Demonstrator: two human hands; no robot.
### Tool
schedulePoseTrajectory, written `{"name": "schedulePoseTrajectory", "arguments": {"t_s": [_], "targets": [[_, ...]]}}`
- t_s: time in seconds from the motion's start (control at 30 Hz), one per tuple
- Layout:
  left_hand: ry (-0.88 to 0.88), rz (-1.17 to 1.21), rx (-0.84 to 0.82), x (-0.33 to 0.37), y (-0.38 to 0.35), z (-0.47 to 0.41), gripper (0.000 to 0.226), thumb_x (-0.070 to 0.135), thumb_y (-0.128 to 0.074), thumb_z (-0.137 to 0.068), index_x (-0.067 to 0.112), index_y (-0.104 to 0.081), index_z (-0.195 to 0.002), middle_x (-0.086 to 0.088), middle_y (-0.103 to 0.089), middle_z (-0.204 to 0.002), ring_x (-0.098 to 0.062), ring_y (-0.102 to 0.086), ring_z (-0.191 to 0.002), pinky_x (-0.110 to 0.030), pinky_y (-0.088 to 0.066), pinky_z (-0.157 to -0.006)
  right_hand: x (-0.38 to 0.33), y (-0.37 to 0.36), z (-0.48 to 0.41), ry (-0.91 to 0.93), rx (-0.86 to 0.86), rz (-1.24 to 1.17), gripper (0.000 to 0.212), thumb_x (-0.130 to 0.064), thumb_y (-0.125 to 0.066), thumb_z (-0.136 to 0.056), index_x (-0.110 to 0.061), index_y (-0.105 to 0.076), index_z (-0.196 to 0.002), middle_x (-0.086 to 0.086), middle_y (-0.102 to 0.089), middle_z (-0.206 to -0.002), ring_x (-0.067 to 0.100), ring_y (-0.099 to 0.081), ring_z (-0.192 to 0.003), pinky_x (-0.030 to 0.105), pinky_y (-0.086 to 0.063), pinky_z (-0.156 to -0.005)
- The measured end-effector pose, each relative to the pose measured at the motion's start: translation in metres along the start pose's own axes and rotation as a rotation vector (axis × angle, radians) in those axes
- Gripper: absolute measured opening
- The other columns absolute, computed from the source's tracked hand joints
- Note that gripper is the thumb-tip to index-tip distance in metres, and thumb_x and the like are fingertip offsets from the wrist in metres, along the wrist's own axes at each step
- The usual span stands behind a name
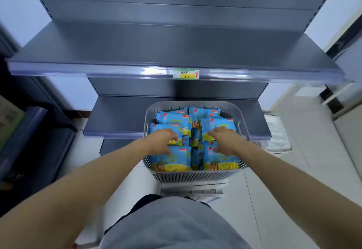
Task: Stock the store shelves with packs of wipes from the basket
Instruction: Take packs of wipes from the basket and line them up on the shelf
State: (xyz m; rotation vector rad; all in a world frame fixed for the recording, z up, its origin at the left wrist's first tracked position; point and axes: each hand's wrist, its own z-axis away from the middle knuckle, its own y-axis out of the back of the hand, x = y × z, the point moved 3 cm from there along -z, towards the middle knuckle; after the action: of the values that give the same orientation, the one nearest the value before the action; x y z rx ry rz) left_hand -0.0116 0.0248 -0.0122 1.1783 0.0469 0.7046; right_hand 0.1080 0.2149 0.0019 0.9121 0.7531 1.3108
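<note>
Nearest the cam: grey shorts, two bare forearms reaching fwd and down. Person's leaning over the basket [195, 174], a pale slatted tub on the floor in front of the shelving, packed w/ blue-and-yellow packs of wipes [197, 123].

Left hand [161, 140] sits palm-down on the left column of packs, fingers curled over one pack's far edge, thumb on the near pack [170, 160]. Right hand [225, 140] mirrors it on the right column, fingers spread and bent over a pack [220, 125]. Both touching, but whether either has actually closed on a pack, can't tell; nothing's lifted clear.

Key relation: packs lie flat directly under each palm, long axis running left-right across the basket, so each hand comes at its pack across the short side. Neither hand looks nearer. Prob a two-handed grab, one pack per hand.

Further out: bare lower shelf [117, 115] behind the basket. Above it, upper shelf [137, 48], also bare, price tag [186, 73] w/ red up-arrow on its front rail. Stocking not yet begun, by the look of it.
</note>
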Motion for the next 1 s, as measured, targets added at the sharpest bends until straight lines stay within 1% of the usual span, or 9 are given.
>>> {"name": "schedulePoseTrajectory", "arguments": {"t_s": [0.17,0.33,0.43,0.5,0.63,0.73,0.87,0.93,1.0], "targets": [[0.091,-0.085,-0.055,-0.004,-0.023,-0.001,0.055,0.025,-0.07,-0.08,0.017,-0.048,-0.13,-0.005,-0.048,-0.128,-0.024,-0.047,-0.115,-0.035,-0.041,-0.099,0.015,-0.024,0.007,-0.093,-0.113,-0.019,0.058,-0.032,-0.059,-0.088,-0.016,-0.037,-0.139,0.012,-0.045,-0.133,0.031,-0.044,-0.121,0.044,-0.041,-0.099],[0.147,-0.182,-0.016,-0.004,-0.026,-0.004,0.046,0.026,-0.071,-0.077,0.015,-0.051,-0.116,-0.007,-0.052,-0.119,-0.026,-0.05,-0.106,-0.036,-0.043,-0.093,0.025,-0.027,0.013,-0.127,-0.08,-0.034,0.064,-0.034,-0.064,-0.085,-0.011,-0.032,-0.136,0.013,-0.045,-0.13,0.032,-0.047,-0.118,0.045,-0.043,-0.096],[0.203,-0.146,-0.042,-0.002,-0.022,-0.005,0.042,0.03,-0.076,-0.072,0.014,-0.054,-0.104,-0.005,-0.052,-0.11,-0.023,-0.049,-0.093,-0.033,-0.043,-0.084,0.03,-0.028,0.012,-0.122,-0.118,0.024,0.053,-0.03,-0.064,-0.085,-0.011,-0.042,-0.129,0.013,-0.048,-0.126,0.031,-0.047,-0.116,0.044,-0.043,-0.096],[0.234,-0.092,-0.085,0.0,-0.018,-0.004,0.038,0.029,-0.078,-0.071,0.016,-0.052,-0.096,-0.002,-0.051,-0.101,-0.021,-0.047,-0.088,-0.03,-0.041,-0.076,0.031,-0.024,0.012,-0.1,-0.148,0.063,0.045,-0.027,-0.066,-0.081,-0.013,-0.052,-0.121,0.011,-0.053,-0.121,0.029,-0.05,-0.111,0.04,-0.046,-0.092],[0.228,0.076,-0.071,0.01,-0.004,-0.002,0.035,0.011,-0.073,-0.073,0.018,-0.039,-0.075,0.0,-0.045,-0.079,-0.021,-0.04,-0.072,-0.027,-0.032,-0.055,0.031,0.004,0.012,-0.066,-0.147,-0.082,0.041,-0.019,-0.067,-0.082,-0.017,-0.053,-0.12,0.008,-0.057,-0.119,0.029,-0.053,-0.108,0.035,-0.045,-0.082],[0.191,0.122,0.064,0.016,0.036,0.002,0.031,0.011,-0.073,-0.073,0.017,-0.043,-0.077,0.0,-0.047,-0.078,-0.02,-0.041,-0.071,-0.029,-0.032,-0.055,0.036,0.049,0.007,-0.033,-0.032,-0.204,0.021,-0.016,-0.066,-0.082,-0.019,-0.05,-0.094,0.007,-0.058,-0.104,0.027,-0.054,-0.091,0.034,-0.043,-0.073],[0.182,0.152,0.296,0.007,0.111,0.02,0.021,0.013,-0.07,-0.074,0.011,-0.061,-0.092,-0.003,-0.061,-0.088,-0.021,-0.055,-0.078,-0.029,-0.043,-0.066,0.035,0.131,-0.004,-0.022,0.216,-0.228,0.019,-0.018,-0.067,-0.078,-0.018,-0.049,-0.085,0.004,-0.057,-0.09,0.029,-0.056,-0.087,0.036,-0.044,-0.069],[0.195,0.167,0.373,-0.005,0.148,0.032,0.017,0.012,-0.07,-0.074,0.012,-0.063,-0.089,-0.003,-0.062,-0.084,-0.019,-0.055,-0.075,-0.027,-0.041,-0.061,0.03,0.176,-0.012,-0.03,0.36,-0.221,0.022,-0.02,-0.068,-0.077,-0.021,-0.045,-0.08,0.006,-0.058,-0.088,0.031,-0.057,-0.089,0.033,-0.04,-0.066],[0.219,0.179,0.452,-0.023,0.184,0.044,0.015,0.01,-0.071,-0.072,0.016,-0.063,-0.083,0.001,-0.06,-0.078,-0.016,-0.054,-0.071,-0.026,-0.039,-0.06,0.022,0.219,-0.024,-0.049,0.482,-0.24,0.019,-0.02,-0.067,-0.078,-0.02,-0.049,-0.083,0.01,-0.063,-0.092,0.033,-0.058,-0.089,0.032,-0.038,-0.065]]}}
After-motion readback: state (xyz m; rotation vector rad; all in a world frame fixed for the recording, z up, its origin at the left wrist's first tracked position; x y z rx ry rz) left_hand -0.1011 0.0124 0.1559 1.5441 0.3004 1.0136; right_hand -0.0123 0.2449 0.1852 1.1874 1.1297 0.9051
